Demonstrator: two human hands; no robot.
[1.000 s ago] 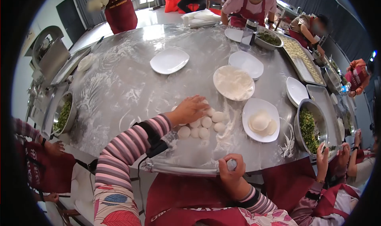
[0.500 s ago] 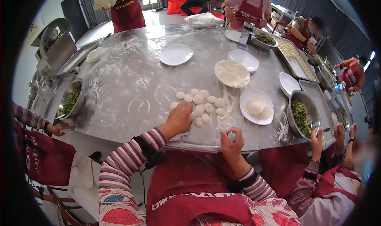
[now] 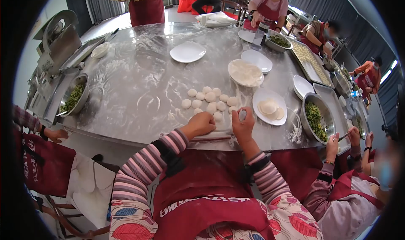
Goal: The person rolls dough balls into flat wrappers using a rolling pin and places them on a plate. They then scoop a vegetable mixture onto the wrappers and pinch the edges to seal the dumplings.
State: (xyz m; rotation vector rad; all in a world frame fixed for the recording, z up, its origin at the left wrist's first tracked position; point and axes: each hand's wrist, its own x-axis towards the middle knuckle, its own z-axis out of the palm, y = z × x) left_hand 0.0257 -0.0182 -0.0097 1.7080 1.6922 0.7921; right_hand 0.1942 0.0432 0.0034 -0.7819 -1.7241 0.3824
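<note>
A loose group of round white dough pieces (image 3: 210, 97) lies on the floured steel table. My left hand (image 3: 201, 124) is closed low over the table at the near side of the group; whatever its fingers hold is hidden. Upright at the table's front edge, my right hand (image 3: 243, 124) has its fingers curled round a small pale object, only partly visible between thumb and fingers, which I cannot make out. To the right of that hand, a white plate (image 3: 277, 119) bears thin round dough sheets (image 3: 269, 107).
Right of the plate stands a metal bowl of chopped greens (image 3: 315, 117); another bowl (image 3: 75, 96) is at the left edge. A floury dish (image 3: 245, 73) and an empty plate (image 3: 187, 52) lie farther back. Co-workers' hands (image 3: 332, 147) are at the right; other people stand around the table.
My left hand has moved right and nearer the table's front edge, away from the dough pieces it was touching. My right hand has risen slightly in view. The whole view has shifted a little.
</note>
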